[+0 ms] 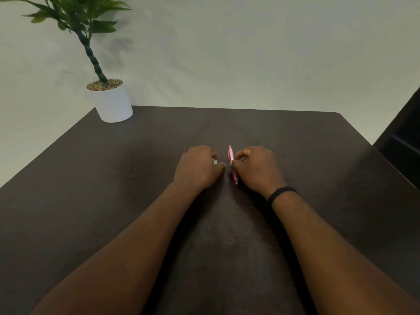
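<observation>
Pink pen (231, 155) is over the middle of the dark tabletop (113, 178), its narrow tip toward the person, pinched between the thumb and curled fingers (244, 153) of the right hand (256, 169). Just beside it, the left hand (197, 167) curls its fingers round a small pale piece (215, 161), which is mostly hidden.

Dim, even light washes the dark table (318, 144); soft shadow pools on it beside the right hand (256, 169). Its far edge bows with wide-angle distortion, and detail is slightly smeared.
</observation>
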